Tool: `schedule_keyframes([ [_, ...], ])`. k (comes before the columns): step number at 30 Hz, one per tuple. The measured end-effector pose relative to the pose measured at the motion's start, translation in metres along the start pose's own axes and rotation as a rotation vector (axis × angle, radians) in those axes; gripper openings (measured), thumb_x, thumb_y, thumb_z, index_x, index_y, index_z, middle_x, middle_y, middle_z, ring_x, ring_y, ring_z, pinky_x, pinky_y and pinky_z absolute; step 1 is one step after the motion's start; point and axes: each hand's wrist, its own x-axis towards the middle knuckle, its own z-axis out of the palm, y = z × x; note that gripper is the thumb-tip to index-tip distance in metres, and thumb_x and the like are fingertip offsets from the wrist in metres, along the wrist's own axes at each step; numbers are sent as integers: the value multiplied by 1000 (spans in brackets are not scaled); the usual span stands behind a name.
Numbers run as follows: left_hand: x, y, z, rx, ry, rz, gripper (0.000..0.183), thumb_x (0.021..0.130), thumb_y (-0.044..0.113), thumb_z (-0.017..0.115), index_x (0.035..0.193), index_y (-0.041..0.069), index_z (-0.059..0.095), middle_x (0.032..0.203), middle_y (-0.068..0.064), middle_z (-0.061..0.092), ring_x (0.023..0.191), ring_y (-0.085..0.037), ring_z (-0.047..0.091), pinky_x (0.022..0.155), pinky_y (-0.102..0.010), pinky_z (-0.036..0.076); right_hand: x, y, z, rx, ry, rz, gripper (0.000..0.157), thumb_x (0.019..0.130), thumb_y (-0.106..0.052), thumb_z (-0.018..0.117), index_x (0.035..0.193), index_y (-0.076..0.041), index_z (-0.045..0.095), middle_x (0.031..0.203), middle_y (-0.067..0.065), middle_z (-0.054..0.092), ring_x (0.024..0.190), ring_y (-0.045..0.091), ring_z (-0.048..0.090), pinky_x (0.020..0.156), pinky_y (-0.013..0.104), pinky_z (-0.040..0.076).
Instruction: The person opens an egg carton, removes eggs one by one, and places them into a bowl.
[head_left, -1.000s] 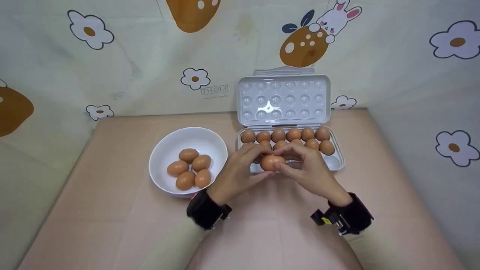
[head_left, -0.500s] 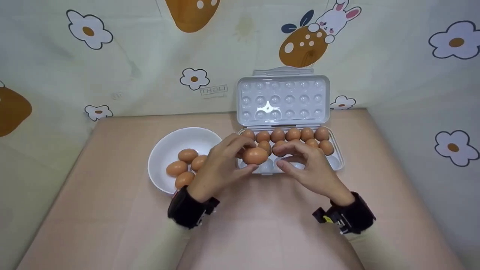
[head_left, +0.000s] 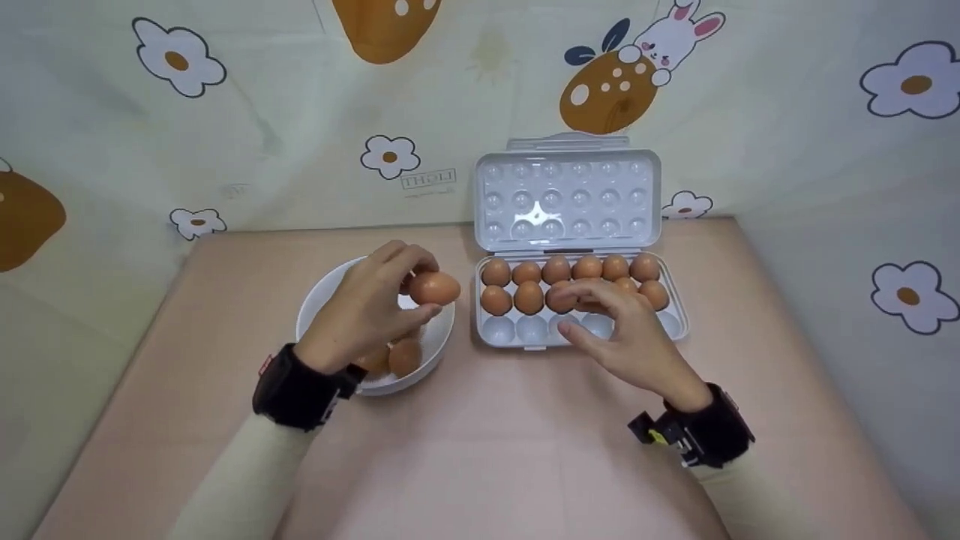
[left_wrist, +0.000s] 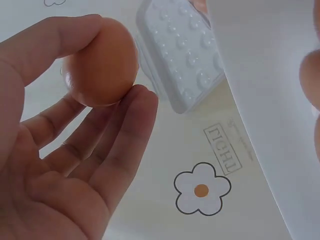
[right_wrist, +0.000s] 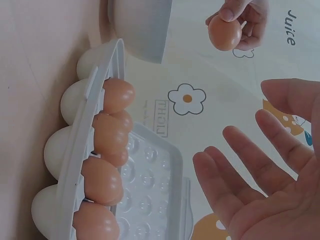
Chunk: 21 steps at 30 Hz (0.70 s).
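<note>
Between the thumb and fingers of my left hand [head_left: 367, 307] is a brown egg [head_left: 435, 289], held above the white bowl [head_left: 311, 304]. The left wrist view shows the same egg [left_wrist: 102, 62] pinched at the fingertips. Below that hand, more brown eggs [head_left: 406, 357] lie in the bowl, partly hidden. My right hand [head_left: 626, 337] hovers over the egg carton [head_left: 532, 346], holding nothing, its fingers relaxed and apart from the thumb. Brown eggs [head_left: 529, 298] fill the carton's back row and show in the middle row, where my right hand covers some. Bare cups show in the front row.
Behind the tray part, the carton's clear lid [head_left: 568, 201] stands raised against the patterned cloth backdrop [head_left: 300, 112]. A pinkish cover lies over the table [head_left: 487, 450]. The bowl stands left of the carton with a narrow gap between them.
Both hands were at the egg over the carton; the right hand let go of it. My left hand carried the egg leftward to above the bowl, while the right stayed over the carton.
</note>
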Motion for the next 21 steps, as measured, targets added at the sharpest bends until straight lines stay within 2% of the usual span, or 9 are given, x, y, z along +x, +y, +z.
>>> schedule_keyframes([
  [6, 7, -15, -14, 60, -106, -111, 37, 87, 13, 87, 118, 14, 67, 108, -3, 60, 96, -24, 61, 84, -37, 54, 0, 4, 0, -49, 14, -65, 34, 93, -3, 80, 124, -13, 73, 131, -5, 71, 124, 15, 65, 100, 23, 53],
  [12, 18, -29, -23, 132, -174, -118, 39, 84, 6, 86, 118, 10, 68, 108, -7, 62, 98, -28, 59, 85, -40, 52, -1, 5, 0, -118, 1, -63, 38, 90, -5, 83, 126, -17, 73, 138, -5, 68, 133, 14, 60, 101, 31, 53],
  [16, 24, -37, -26, 150, -232, -169, 37, 83, 9, 83, 117, 11, 68, 111, -8, 62, 101, -29, 58, 85, -42, 52, -2, 5, 0, -154, -11, -54, 42, 89, -8, 85, 128, -16, 73, 142, -4, 67, 138, 15, 57, 107, 35, 52],
  [21, 29, -45, -26, 186, -295, -225, 37, 82, 10, 82, 117, 10, 68, 115, -10, 60, 103, -31, 58, 85, -44, 54, -2, 5, 0, -175, -27, -56, 45, 87, -9, 87, 129, -14, 72, 145, -3, 65, 138, 17, 57, 107, 32, 51],
])
